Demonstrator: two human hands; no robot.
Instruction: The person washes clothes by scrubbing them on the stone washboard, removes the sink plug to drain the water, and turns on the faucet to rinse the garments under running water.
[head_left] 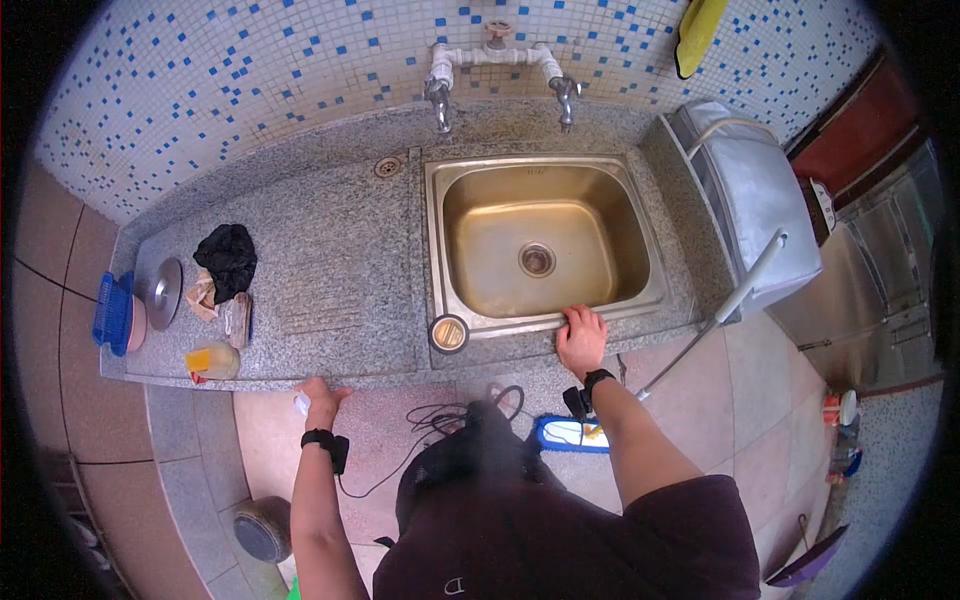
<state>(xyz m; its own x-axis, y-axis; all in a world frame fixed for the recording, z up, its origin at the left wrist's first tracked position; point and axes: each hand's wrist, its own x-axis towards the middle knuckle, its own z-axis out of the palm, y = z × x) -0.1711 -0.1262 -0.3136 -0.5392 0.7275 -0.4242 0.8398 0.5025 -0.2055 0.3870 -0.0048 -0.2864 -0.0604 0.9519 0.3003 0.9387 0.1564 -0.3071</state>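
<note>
1. Perhaps the likeliest mishap is at the round metal drain piece [449, 333], to the left of the right hand [582, 342]: a leftward sweep could knock it off the sink's corner. The mop handle [743, 282] slants close to the right forearm, so an outward elbow could topple it. Below and between the hands, the loose cable [436, 408] could snag a foot.
2. The right hand is open, fingers bent over the front rim of the steel sink [510, 230]. The left hand [319, 402] is at the front edge of the granite counter [330, 230]; a white scrap [302, 403] shows beside it, and I cannot tell whether it is gripped.
3. Counted beyond the right hand: one sink, two metal taps [439, 105] [565, 100]. Right of it, one mop handle; below it, one blue mop head [560, 434].
4. Counted beyond and left of the left hand: one crumpled black bag [226, 262], one round metal lid [163, 293], one yellow-topped container [224, 361], one blue basket [112, 314].
</note>
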